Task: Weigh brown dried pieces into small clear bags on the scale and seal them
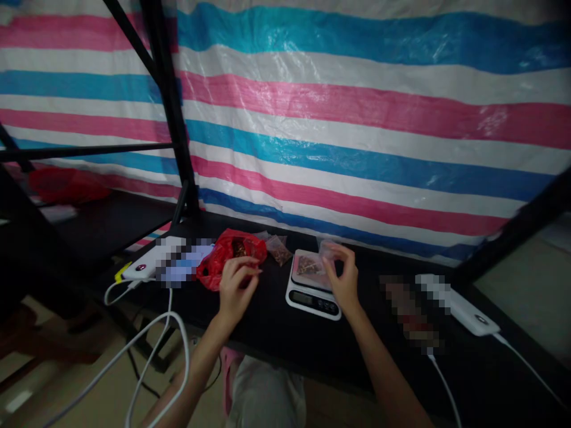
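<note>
A white digital scale (313,302) lies on the black table, and a clear plastic bag (307,266) with small brown bits rests on its pan. My right hand (345,276) pinches the upper right part of this bag. My left hand (236,291) is at the near edge of an open red plastic bag (213,260) that holds brown bits. Its fingers are curled with gaps between them, and nothing shows in them. Behind and between the hands lies a filled clear packet (279,249).
A white power bank (154,258) with a looping white cable is on the left. Another white power bank (473,315) lies right, beside a blurred-out object. Black frame posts and a striped sheet (357,119) stand behind the table.
</note>
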`<state>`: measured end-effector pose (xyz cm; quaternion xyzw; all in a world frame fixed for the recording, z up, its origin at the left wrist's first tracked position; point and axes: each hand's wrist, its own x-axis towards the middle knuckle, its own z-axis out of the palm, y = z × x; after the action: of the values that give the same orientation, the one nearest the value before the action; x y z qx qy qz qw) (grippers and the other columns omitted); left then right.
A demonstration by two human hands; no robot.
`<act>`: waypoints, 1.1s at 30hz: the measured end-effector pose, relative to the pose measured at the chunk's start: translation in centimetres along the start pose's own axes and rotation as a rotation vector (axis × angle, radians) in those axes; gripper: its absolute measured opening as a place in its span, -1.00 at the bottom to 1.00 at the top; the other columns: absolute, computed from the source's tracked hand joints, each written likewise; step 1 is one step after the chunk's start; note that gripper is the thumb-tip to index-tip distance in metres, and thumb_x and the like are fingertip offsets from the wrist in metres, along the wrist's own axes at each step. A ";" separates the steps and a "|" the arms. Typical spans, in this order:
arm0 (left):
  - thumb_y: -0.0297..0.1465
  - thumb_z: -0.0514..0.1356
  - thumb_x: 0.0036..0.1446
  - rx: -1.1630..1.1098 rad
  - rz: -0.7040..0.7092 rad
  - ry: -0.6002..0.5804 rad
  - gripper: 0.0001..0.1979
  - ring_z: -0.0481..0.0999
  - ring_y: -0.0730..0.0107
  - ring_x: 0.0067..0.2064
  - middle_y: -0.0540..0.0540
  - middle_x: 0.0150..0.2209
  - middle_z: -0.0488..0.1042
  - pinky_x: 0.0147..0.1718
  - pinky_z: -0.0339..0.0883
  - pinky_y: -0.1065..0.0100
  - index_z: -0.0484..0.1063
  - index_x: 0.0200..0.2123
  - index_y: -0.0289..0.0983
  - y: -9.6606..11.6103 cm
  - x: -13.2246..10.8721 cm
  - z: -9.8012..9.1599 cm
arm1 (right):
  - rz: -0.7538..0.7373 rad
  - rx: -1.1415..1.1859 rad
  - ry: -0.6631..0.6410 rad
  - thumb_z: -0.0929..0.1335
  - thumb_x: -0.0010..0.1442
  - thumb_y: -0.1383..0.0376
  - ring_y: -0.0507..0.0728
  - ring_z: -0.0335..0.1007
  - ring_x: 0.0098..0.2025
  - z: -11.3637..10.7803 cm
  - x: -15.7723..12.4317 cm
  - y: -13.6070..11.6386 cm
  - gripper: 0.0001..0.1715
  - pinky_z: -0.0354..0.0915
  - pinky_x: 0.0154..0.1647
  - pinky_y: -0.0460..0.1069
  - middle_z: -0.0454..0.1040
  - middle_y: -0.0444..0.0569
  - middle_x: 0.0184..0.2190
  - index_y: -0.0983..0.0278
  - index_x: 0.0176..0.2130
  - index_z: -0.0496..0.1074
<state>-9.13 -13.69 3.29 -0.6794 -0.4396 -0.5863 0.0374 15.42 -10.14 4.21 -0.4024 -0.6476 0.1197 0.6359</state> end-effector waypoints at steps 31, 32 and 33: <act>-0.50 -0.03 0.01 0.035 -0.610 -0.731 -0.69 0.48 0.25 -0.25 -0.18 -0.26 0.52 -0.26 0.31 0.34 0.42 -0.21 -0.37 -15.6 6.6 -0.9 | 0.078 -0.578 -0.726 0.29 0.07 0.40 0.20 0.26 -0.01 16.8 -2.8 -2.3 -0.49 0.22 -0.05 0.04 0.31 0.12 -0.09 0.30 0.05 0.22; -0.48 -0.03 0.00 -0.014 -0.624 -0.720 -0.69 0.49 0.26 -0.28 -0.16 -0.29 0.52 -0.30 0.32 0.34 0.43 -0.22 -0.37 -15.7 6.6 -0.7 | 0.085 -0.554 -0.710 0.30 0.06 0.41 0.20 0.26 -0.02 17.0 -2.9 -2.1 -0.49 0.22 -0.05 0.04 0.32 0.13 -0.10 0.30 0.04 0.22; -0.47 -0.02 -0.01 -0.063 -0.637 -0.709 -0.69 0.49 0.27 -0.31 -0.14 -0.32 0.53 -0.33 0.34 0.34 0.43 -0.24 -0.38 -15.7 6.5 -0.5 | 0.094 -0.524 -0.696 0.30 0.05 0.43 0.20 0.27 -0.02 17.2 -3.0 -1.8 -0.48 0.21 -0.05 0.04 0.32 0.12 -0.11 0.30 0.04 0.22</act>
<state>-20.04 -0.76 1.57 -0.6700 -0.5934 -0.3137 -0.3171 -1.43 -7.22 0.45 -0.5149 -0.8127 0.1088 0.2502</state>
